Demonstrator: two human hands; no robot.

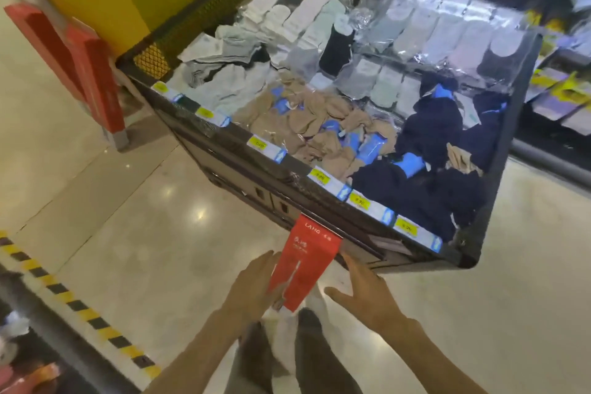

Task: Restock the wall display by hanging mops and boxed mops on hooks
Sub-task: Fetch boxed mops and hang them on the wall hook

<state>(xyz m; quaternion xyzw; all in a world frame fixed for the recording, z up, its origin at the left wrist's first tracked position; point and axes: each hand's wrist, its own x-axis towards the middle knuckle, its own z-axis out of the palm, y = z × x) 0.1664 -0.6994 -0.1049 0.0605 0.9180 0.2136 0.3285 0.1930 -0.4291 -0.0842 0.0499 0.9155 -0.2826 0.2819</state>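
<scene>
Standing between open hands (256, 285): red mop box (307, 262)

Bright overhead light, floor (179, 211) glare, blurred edges.

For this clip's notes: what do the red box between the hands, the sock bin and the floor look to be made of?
Red box: probably printed cardboard, matte, with crisp folded edges and white lettering.
Sock bin: looks like black-painted metal, with a mesh side wall and a solid dark rim.
Floor: polished stone or glazed tile, cream; it mirrors the ceiling lights. The frame does not settle which.
</scene>
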